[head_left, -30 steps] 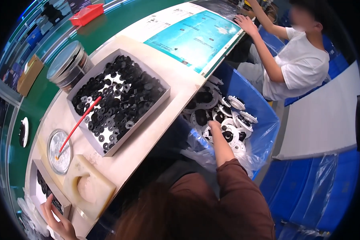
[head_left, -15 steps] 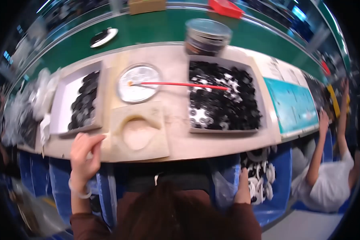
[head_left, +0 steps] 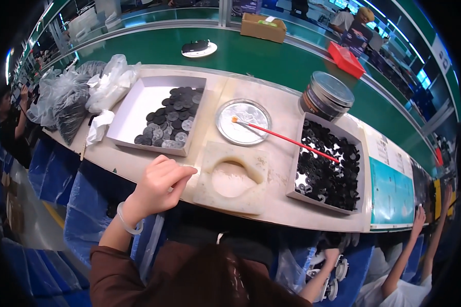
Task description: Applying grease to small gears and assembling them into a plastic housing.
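Note:
My left hand [head_left: 160,185], with a pale bracelet on the wrist, is closed above the table's front edge. Its thumb and index finger are pinched together; anything between them is too small to make out. Beside it lies a cream block [head_left: 204,190] with a round recess. My right hand [head_left: 332,255] reaches down into a blue-lined bin [head_left: 357,266] of white and black round parts [head_left: 333,289]; its fingertips are hidden against dark parts. Beyond the block, a red-handled brush [head_left: 292,141] spans from a round metal lid [head_left: 221,134] to a box [head_left: 362,190] of small black parts.
A shallow white box [head_left: 133,110] holds black and clear discs. Clear plastic bags [head_left: 69,97] sit at the left end. A metal tin [head_left: 327,94] stands behind the black parts. A turquoise sheet [head_left: 392,194] lies at right, near another person's hands [head_left: 419,219]. Behind runs a green conveyor [head_left: 153,59].
The view has swung left, so the table's things appear farther right and tilted. My right hand has gone farther into the bin. My left hand stays pinched near the block.

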Demonstrator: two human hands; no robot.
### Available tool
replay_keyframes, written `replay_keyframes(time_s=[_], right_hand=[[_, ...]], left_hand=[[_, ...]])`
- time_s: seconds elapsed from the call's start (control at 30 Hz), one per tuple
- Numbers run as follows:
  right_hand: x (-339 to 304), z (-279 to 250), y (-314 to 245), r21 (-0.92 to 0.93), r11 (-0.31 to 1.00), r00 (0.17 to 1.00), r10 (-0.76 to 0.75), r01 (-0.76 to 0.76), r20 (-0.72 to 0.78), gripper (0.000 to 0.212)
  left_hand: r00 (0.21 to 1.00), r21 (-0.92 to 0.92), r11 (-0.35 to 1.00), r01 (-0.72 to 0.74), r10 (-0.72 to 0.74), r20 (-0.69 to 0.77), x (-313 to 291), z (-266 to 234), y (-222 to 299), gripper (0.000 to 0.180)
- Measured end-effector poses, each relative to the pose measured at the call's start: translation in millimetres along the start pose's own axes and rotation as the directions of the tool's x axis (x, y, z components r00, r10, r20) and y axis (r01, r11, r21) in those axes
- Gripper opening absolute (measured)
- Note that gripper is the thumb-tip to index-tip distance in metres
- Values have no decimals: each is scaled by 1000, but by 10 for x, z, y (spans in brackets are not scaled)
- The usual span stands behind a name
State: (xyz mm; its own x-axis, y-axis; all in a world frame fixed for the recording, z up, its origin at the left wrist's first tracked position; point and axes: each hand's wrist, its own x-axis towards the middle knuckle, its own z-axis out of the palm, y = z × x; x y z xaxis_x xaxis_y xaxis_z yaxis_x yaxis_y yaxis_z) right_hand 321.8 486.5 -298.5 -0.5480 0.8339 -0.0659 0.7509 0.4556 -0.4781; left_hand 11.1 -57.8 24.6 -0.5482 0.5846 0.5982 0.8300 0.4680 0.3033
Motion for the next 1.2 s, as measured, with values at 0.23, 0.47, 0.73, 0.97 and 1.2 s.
replay_keyframes(time_s=[0.23,0.47,0.73,0.97,1.2], right_hand=[[-1079,-2276,-2077,216,961,979,-189,171,69,12],[-1467,-2216,-3939,419,672,767,-634,611,-103,27],[-1223,-888,-5181,455,531,502,-842,715,194,27],[-1177,-690,-5197,29,424,422,-904,905,64,19],[-1070,-651,-5139,30,244,242,-969,969,49,20]], left_hand=[[999,-60,998,-27,25,-43,28,-67,-216,19],[993,-88,994,57,-66,-98,136,-63,-48,16],[994,70,992,-107,105,34,232,142,310,29],[962,74,965,-250,239,131,315,440,102,32],[983,-111,984,-140,151,100,261,504,147,30]])
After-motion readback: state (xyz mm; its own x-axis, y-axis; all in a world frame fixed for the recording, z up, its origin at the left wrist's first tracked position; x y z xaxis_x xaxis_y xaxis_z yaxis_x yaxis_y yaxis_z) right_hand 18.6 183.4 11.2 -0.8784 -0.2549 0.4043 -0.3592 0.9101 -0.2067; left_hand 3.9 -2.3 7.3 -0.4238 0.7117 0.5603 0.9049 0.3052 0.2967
